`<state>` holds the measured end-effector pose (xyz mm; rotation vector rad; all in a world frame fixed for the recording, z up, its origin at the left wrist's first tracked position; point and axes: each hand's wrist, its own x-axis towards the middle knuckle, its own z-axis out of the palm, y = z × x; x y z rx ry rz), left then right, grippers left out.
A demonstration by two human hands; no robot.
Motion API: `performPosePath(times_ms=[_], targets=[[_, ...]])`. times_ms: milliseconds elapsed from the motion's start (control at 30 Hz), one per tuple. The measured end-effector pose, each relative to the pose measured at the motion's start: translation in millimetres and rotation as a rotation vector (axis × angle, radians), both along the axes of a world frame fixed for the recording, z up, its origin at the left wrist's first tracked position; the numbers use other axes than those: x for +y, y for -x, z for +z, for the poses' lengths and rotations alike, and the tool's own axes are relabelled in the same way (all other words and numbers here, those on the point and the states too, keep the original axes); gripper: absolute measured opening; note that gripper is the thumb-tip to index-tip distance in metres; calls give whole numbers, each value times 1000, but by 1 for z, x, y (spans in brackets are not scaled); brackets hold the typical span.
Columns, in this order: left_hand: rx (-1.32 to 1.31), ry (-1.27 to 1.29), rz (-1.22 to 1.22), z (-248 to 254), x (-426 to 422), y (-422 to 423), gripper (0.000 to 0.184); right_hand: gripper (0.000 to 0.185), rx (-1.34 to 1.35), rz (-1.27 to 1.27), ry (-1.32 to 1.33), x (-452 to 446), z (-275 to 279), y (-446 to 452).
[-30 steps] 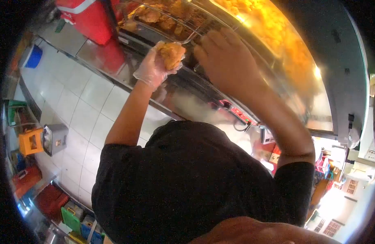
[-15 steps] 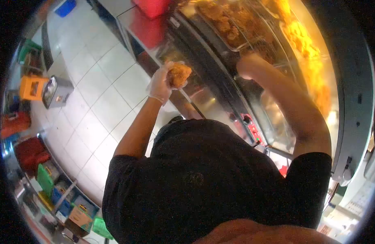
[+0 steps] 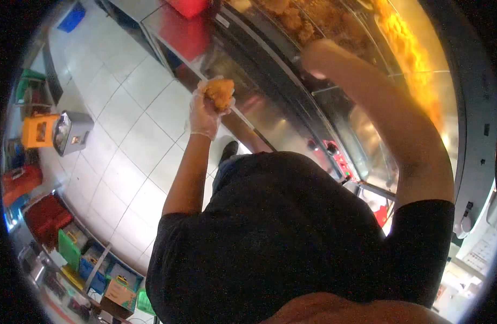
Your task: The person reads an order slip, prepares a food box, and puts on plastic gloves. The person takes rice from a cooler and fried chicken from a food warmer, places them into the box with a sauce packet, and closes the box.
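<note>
My left hand [image 3: 204, 113], in a clear plastic glove, is wrapped round a piece of fried chicken [image 3: 220, 93]. It holds the piece over the floor's edge, beside the front of a heated display cabinet [image 3: 270, 116]. Without a visible glove, my right hand [image 3: 317, 58] reaches to the cabinet's opening, its fingers curled. What those fingers grip, if anything, is hidden and blurred. Just beyond it, more fried chicken [image 3: 291, 21] lies inside the cabinet.
A red container [image 3: 188, 6] stands at the top beside the cabinet. Red controls [image 3: 341, 161] sit low on the cabinet, near my body. On the white tiled floor [image 3: 124, 129] to the left are an orange stool-like item [image 3: 38, 131], a grey bin [image 3: 78, 132] and several crates and boxes.
My left hand has shifted left in view with the chicken, which is turned a little. My right hand has moved up and slightly left along the cabinet. The whole view has shifted slightly.
</note>
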<state>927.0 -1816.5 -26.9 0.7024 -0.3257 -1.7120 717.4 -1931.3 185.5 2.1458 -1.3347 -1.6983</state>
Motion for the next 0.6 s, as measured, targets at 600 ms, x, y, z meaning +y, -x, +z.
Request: performPosePath(times_ms=[600], targets=[[-19,-68,17,-4,24,-35,52,35,-1263,378,691,91,-14,-4]])
